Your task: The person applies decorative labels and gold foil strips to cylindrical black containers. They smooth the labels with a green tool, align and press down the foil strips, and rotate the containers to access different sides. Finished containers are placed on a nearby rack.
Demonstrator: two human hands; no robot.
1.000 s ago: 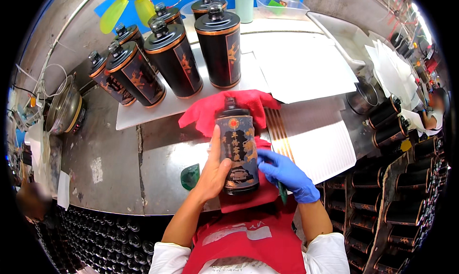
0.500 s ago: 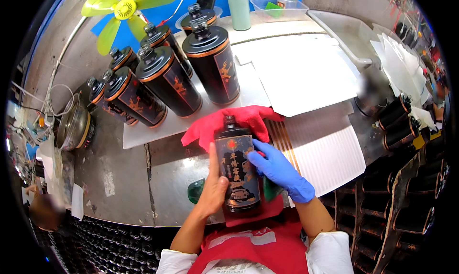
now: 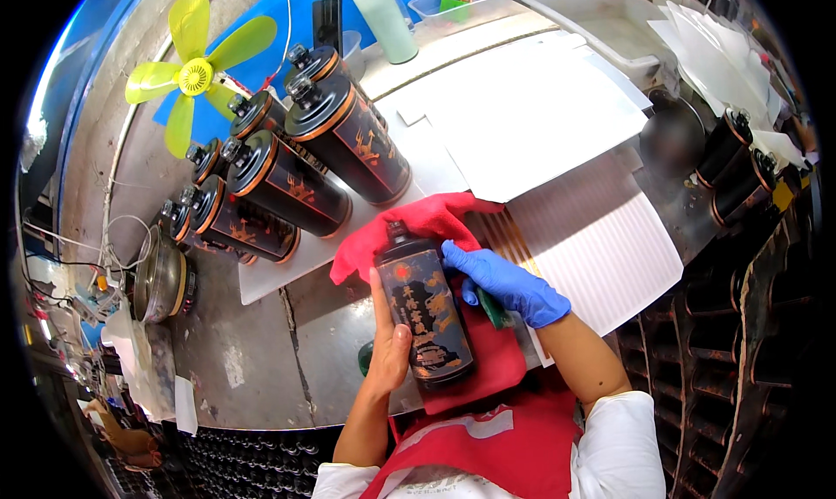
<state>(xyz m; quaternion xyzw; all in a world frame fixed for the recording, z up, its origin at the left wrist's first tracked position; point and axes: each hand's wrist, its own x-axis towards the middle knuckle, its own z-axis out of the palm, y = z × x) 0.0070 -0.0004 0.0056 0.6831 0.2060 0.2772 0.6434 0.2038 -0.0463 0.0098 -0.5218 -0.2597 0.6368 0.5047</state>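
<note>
dark bottle [image 3: 424, 316] on red cloth [image 3: 409, 229], neck now toward 11 o'clock; bare left hand [image 3: 387, 347] flat against side, gloved right hand [image 3: 505, 281] gripping green tool [image 3: 490, 310], fingers on shoulder; turned since earlier, wiping ongoing.

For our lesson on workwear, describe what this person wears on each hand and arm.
The left hand is bare, with no glove. The right hand wears a thin blue disposable glove ending at the wrist. Both forearms are uncovered; short white sleeves show near the shoulders, and a red apron covers the chest.
</note>
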